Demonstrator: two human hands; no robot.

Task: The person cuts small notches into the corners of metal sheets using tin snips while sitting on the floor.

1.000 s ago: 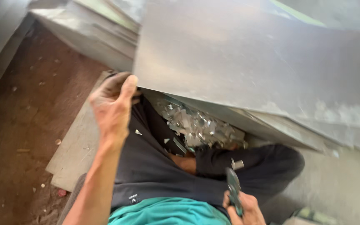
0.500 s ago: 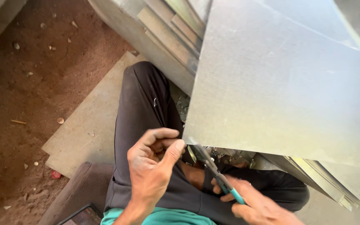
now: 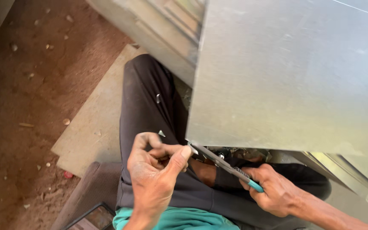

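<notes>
Two hands are working at the metal sheet (image 3: 290,72): the left hand (image 3: 156,170) is pinching its corner, the right hand (image 3: 273,189) is gripping snips (image 3: 220,161), blades needing lining up.

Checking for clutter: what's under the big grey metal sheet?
Under the large grey metal sheet, shiny metal scraps and dark-trousered legs show at its edge; everything farther beneath is covered.

One head-worn camera looks steeply down from close above the lap, taking in both hands, left (image 3: 156,170) and right (image 3: 273,191), the metal sheet (image 3: 290,76) and dirt floor (image 3: 35,85).
</notes>
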